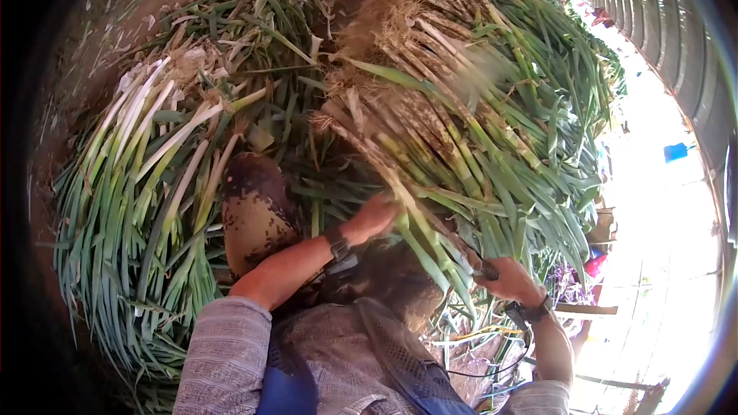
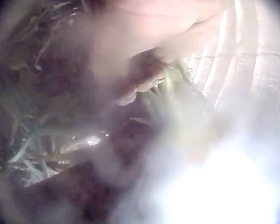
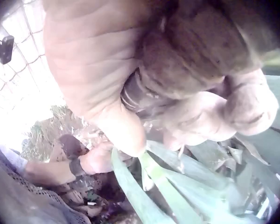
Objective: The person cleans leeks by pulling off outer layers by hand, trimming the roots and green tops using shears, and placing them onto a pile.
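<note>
My left hand (image 1: 370,217) grips a leek (image 1: 400,184) whose roots point to the upper left and whose green leaves hang toward my right hand. In the left wrist view, the left hand (image 2: 154,32) has its fingers curled at green stalks (image 2: 175,81), though much is blurred. My right hand (image 1: 510,281) holds a dark-handled tool (image 1: 489,270); its long, narrow brown part lies beside the leek leaves. The right wrist view shows the right hand (image 3: 177,70) curled round the dark handle (image 3: 136,93), with green leaves (image 3: 154,175) below the thumb.
A large heap of leeks with soil and roots (image 1: 453,131) lies ahead and right. Cleaner white-stalked leeks (image 1: 146,138) are piled at left. Between them is a stained knee (image 1: 257,207). Corrugated sheeting (image 1: 676,38) stands at far right; a thin black cable (image 1: 492,374) hangs below the right hand.
</note>
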The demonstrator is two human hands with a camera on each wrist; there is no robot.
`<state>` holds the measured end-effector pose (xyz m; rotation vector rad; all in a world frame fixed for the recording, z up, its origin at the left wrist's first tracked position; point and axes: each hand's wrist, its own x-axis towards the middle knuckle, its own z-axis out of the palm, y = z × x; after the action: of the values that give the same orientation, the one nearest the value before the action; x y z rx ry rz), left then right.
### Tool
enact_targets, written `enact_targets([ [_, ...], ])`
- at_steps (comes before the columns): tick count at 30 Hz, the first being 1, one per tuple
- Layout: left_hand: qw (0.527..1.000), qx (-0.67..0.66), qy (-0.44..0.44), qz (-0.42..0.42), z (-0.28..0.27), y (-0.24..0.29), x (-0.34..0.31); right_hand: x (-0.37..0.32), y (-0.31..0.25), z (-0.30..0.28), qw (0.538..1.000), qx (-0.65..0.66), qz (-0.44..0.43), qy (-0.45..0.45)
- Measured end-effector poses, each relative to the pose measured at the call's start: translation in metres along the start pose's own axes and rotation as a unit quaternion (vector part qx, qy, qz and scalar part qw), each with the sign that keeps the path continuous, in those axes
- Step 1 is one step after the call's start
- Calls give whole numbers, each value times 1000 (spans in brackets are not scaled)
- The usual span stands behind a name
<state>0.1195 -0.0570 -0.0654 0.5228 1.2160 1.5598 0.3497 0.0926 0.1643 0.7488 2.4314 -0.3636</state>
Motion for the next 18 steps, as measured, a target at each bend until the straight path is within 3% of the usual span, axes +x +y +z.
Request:
enact_targets([
  [2, 995, 12, -103, 9, 12, 20, -8, 1, -1, -2, 999, 24, -3, 28],
  [3, 991, 53, -109, 62, 11, 22, -1, 1, -8, -5, 997, 61, 19, 38],
  [4, 990, 56, -117, 61, 11, 28, 7, -3, -10, -5, 993, 96, 44, 45],
  [6, 997, 36, 17, 61, 8, 47, 28, 7, 2, 4, 994, 71, 37, 71],
  [7, 984, 149, 1, 98, 2, 36, 44, 13, 7, 11, 994, 55, 20, 98],
  [8, 984, 150, 3, 101, -3, 29, 54, 15, 7, 15, 992, 40, 5, 121],
  [10, 918, 389, -10, 77, -11, 26, 69, 19, -5, 7, 994, 52, 41, 82],
  [11, 911, 383, 17, 155, -16, 29, 65, 22, -4, 9, 994, 39, 33, 94],
  [12, 910, 383, 15, 156, -19, 32, 62, 25, -3, 12, 994, 26, 26, 103],
  [14, 953, 299, 9, 46, -27, 36, 53, 35, -3, 14, 993, 37, 50, 102],
  [16, 949, 310, 33, 48, -33, 10, 63, 46, -5, 13, 993, 16, 58, 101],
  [18, 933, 321, 134, 89, -32, -5, 66, 56, -7, 14, 993, 8, 39, 108],
])
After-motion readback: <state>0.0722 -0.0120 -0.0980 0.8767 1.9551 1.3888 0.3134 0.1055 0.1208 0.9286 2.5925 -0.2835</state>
